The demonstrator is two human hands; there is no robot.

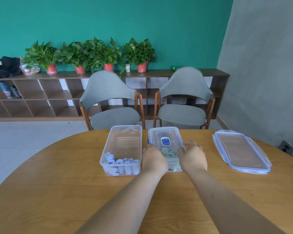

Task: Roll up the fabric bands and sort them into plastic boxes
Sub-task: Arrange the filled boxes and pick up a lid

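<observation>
Now both hands at lidded box [165, 135], centre of surface [57, 191]. Left hand [153, 159] grips its left edge, fingers curled over lid rim. Right hand [193, 157] grips its right edge, thumb on lid, fingers bent down side. Green rolled bands [170, 152] visible inside through lid. Open box [107, 149] just left of it, white rolled bands [120, 164] at near end. Loose lid [240, 149] flat, well right.

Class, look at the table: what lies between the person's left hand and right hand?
The lidded plastic box, with greenish rolled bands inside, lies between the left hand and the right hand. The head view shows this.
</observation>
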